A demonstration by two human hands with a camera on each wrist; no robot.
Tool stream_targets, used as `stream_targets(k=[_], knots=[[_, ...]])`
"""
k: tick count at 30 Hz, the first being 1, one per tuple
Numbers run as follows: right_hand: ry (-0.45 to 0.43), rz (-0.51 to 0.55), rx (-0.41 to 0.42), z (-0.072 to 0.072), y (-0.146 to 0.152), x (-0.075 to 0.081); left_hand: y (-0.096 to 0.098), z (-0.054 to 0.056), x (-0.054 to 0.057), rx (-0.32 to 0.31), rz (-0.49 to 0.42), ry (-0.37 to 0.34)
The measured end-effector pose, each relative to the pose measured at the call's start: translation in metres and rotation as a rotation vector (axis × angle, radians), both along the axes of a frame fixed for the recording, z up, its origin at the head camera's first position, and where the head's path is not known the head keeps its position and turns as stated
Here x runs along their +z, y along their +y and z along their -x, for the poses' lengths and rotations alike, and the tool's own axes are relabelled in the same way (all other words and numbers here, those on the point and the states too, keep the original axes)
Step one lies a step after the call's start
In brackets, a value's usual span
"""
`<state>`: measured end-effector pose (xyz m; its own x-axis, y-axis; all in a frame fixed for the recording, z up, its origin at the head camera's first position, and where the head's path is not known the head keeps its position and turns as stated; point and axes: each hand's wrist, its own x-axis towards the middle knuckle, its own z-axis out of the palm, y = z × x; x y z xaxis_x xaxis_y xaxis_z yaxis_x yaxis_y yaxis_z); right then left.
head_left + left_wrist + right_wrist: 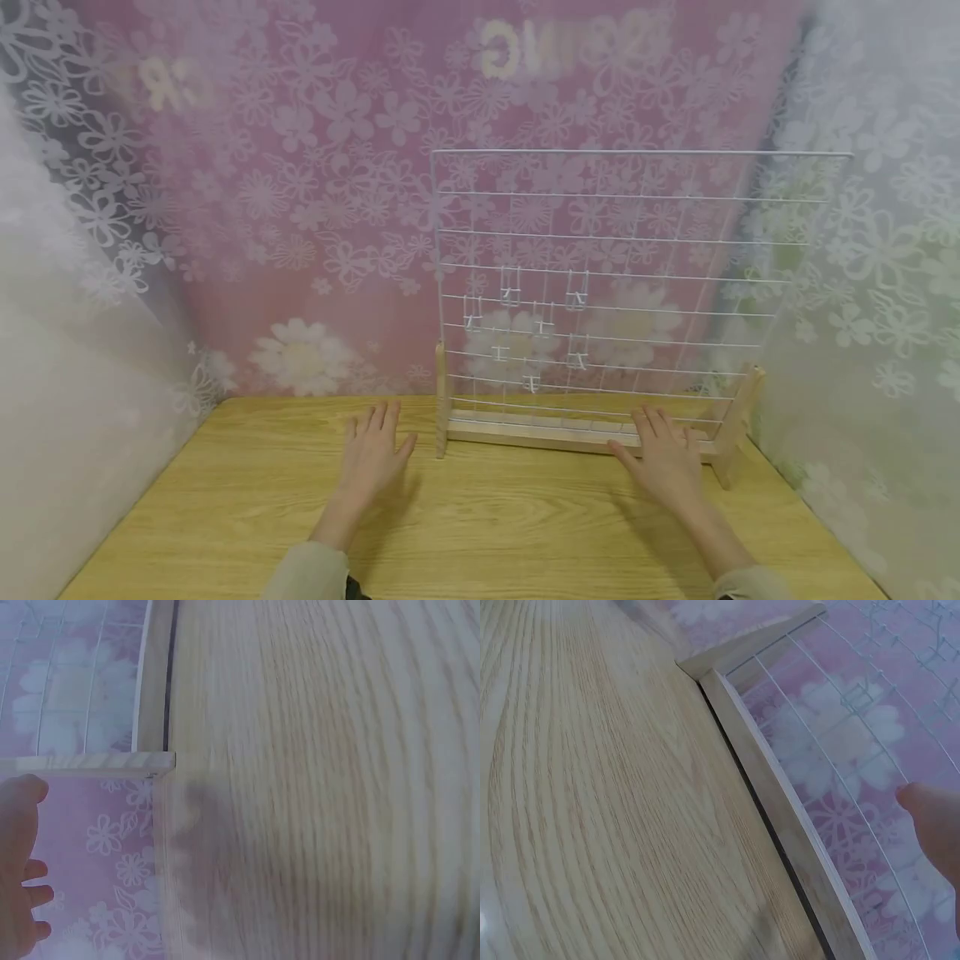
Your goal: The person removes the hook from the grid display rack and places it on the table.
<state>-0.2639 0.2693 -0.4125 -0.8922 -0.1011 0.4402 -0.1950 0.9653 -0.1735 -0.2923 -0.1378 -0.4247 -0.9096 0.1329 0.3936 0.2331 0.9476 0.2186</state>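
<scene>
A white wire grid rack [600, 242] stands upright in a wooden base [525, 432] on the wood-grain table. Several small white hooks [577, 299] hang on the left and middle part of its wires. My left hand [372, 450] is spread with fingers straight, left of the rack's left wooden post [441, 400], apart from it and holding nothing. The right hand [667, 463] has its fingers extended in front of the base's right part; whether it touches the rack I cannot tell. In the left wrist view the thumb [30, 789] appears beside the post.
Behind the table [450, 517] hangs a pink curtain [337, 208] with white flowers. Translucent flowered sheets close in the left side [67, 333] and the right side [885, 333]. The rack's right wooden post [738, 421] stands near the table's right edge.
</scene>
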Motion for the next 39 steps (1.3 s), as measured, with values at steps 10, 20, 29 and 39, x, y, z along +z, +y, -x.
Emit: stream_targets(k=[10,20,29,39], knots=[[0.271,0.079,-0.034,0.001,0.035,0.005,0.02,0.004,0.008,-0.074,-0.102,0.155],[0.279,0.288,-0.094,-0.002,0.068,0.026,0.038,0.008,0.039,-0.129,-0.336,0.13],[0.248,0.404,-0.192,0.001,0.095,0.042,0.042,0.014,0.065,-0.183,-0.563,0.13],[0.229,0.412,-0.272,0.01,0.117,0.06,0.044,0.023,0.086,-0.208,-0.621,0.1]])
